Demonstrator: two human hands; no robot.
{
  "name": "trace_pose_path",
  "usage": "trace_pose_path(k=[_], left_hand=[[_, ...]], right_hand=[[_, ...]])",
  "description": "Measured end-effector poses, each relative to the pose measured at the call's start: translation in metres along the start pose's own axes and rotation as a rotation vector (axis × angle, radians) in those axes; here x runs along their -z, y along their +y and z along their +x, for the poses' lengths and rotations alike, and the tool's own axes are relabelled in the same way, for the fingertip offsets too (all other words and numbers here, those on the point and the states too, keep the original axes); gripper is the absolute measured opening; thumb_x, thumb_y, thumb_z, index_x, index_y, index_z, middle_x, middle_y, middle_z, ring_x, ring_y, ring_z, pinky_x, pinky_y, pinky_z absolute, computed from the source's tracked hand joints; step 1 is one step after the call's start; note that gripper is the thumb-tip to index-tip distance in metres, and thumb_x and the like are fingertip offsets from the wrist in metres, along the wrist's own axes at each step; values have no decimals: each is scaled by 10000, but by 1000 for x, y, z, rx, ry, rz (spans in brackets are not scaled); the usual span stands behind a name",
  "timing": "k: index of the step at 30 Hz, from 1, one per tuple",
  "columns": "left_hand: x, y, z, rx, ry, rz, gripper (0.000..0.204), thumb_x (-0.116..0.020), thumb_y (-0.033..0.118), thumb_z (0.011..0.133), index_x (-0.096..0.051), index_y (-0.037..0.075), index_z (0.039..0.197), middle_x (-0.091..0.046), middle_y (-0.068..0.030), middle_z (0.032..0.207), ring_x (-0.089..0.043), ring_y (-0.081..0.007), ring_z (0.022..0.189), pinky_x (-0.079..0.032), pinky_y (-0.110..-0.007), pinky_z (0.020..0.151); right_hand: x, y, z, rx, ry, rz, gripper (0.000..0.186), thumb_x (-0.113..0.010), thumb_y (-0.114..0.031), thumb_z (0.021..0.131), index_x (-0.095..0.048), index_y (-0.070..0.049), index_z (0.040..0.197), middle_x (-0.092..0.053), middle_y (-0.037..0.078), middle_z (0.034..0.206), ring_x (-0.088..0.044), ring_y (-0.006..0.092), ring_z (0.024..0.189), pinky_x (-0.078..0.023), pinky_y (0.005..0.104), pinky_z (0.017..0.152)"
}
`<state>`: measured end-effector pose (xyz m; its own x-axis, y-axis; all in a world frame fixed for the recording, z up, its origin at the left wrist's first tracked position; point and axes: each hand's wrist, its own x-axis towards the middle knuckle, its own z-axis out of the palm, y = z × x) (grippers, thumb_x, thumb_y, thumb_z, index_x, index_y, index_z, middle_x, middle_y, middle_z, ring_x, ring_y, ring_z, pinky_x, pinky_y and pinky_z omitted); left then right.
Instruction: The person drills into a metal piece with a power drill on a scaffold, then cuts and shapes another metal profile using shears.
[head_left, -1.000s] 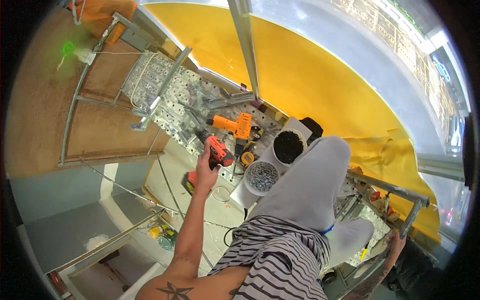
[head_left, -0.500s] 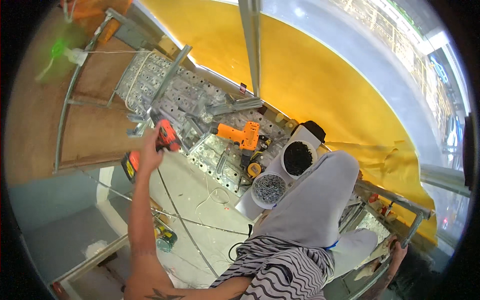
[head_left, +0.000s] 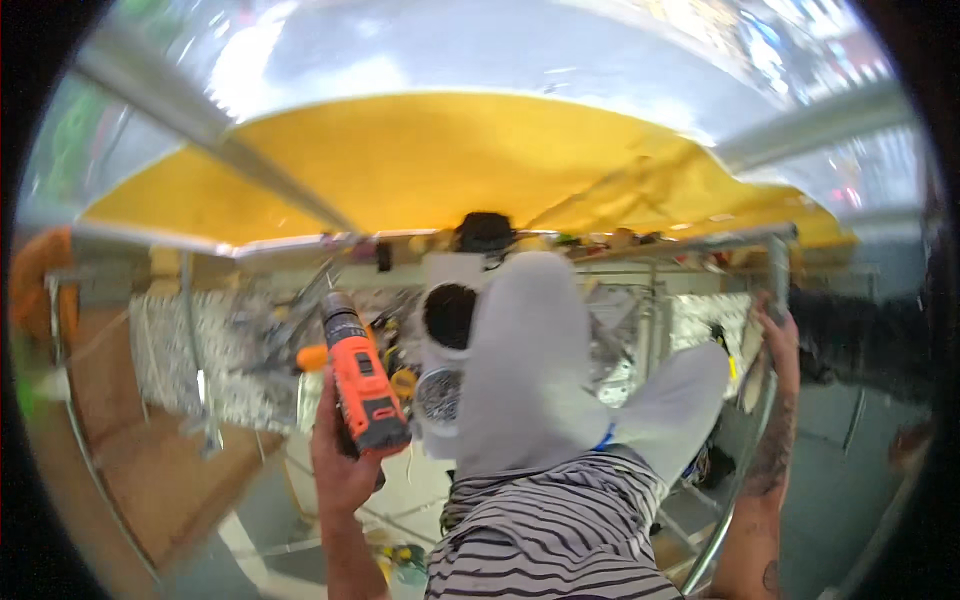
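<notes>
My left hand (head_left: 338,455) is wrapped round the handle of a red and black cordless drill (head_left: 365,380), its chuck and thin bit pointing up and away. Over at the right, my right hand (head_left: 780,335) closes on the metal tube rail (head_left: 780,262) of the scaffold. Between the drill and my raised knee stand two white tubs: the farther holds black screws (head_left: 450,315), the nearer silver screws (head_left: 438,396). Partly behind the drill lie an orange tool (head_left: 312,357) and a yellow tape measure (head_left: 403,382).
Perforated metal planks (head_left: 165,345) run across in front of me, with blurred metal pieces on them. A yellow sheet (head_left: 480,165) hangs along the far side behind tubes. A brown board (head_left: 135,450) lies at the left, and a black object (head_left: 485,230) stands beyond the tubs.
My view has turned right. The left hand has brought the drill in from the far left to beside the tubs, bit now pointing away. My right hand still holds the rail.
</notes>
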<state>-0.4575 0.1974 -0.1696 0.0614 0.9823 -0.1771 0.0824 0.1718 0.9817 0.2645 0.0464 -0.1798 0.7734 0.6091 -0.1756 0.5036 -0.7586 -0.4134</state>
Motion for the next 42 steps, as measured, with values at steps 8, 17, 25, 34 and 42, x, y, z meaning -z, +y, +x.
trace_pose_path(k=[8, 17, 25, 34, 42], left_hand=[[-200, 143, 53, -617, -1009, 809, 890, -691, -58, 718, -401, 192, 1521, -548, -185, 1310, -632, -365, 1092, -501, -457, 912], [-447, -51, 19, -894, -1391, 1235, 752, -613, 34, 805, -425, 293, 1485, -551, -186, 1216, -607, -422, 1042, -495, -553, 872], [-598, -260, -22, -1051, -1469, 984, 657, -597, 126, 862, -426, 289, 1474, -405, -151, 1493, -512, -433, 1258, -452, -636, 959], [-637, -307, -72, -1110, -1447, 1059, 763, -598, 68, 843, -358, 335, 1517, -404, -139, 1472, -516, -443, 1236, -487, -622, 902], [-624, -255, -59, -1103, -1460, 1117, 779, -622, 80, 853, -333, 284, 1547, -441, -250, 1419, -535, -428, 1203, -478, -584, 953]], right_hand=[[-28, -2, -23, 141, 29, -60, 734, -728, -398, 835, -464, -14, 1402, -707, 204, 1005, -697, 360, 838, -537, 446, 785], [-2, -41, -69, 108, 47, 77, 625, -701, -379, 853, -483, -19, 1315, -686, 263, 903, -667, 448, 875, -520, 502, 786], [2, -52, -70, 49, -52, 112, 539, -688, -299, 871, -469, -35, 1286, -685, 246, 912, -667, 444, 863, -525, 506, 759], [3, -41, -72, -22, -99, 217, 454, -665, -298, 887, -450, -63, 1211, -689, 179, 946, -693, 414, 873, -535, 558, 738], [7, -48, -69, 3, -173, 231, 527, -655, -313, 896, -430, -60, 1300, -676, 207, 978, -683, 420, 911, -530, 548, 765]])
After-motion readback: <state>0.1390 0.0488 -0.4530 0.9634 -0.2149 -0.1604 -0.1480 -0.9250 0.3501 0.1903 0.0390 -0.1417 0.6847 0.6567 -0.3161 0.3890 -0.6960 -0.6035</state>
